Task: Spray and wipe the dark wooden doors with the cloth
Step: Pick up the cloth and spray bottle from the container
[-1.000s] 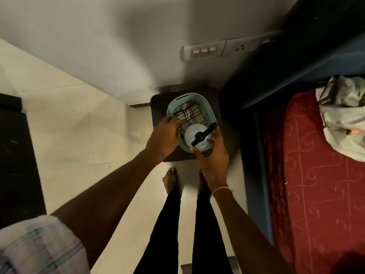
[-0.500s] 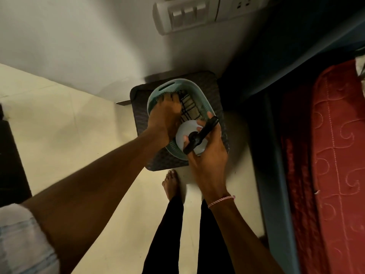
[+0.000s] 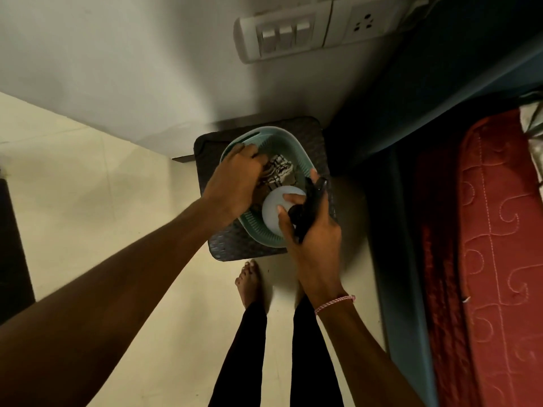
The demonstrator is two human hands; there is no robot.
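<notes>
A green basket point(image 3: 255, 232) sits on a dark stool point(image 3: 232, 245) by the wall. The checked cloth point(image 3: 280, 169) and the white spray bottle point(image 3: 272, 207) are both inside the basket. The left hand point(image 3: 235, 179) reaches into it, with its fingers bent down onto the cloth; I cannot tell if they hold it. The right hand point(image 3: 315, 240) grips the bottle's black top. The two hands are close together but not touching. A red bed cover point(image 3: 499, 230) lies on the right.

No text is readable anywhere (switch panel point(image 3: 282, 36) included); no labels or numbers.
</notes>
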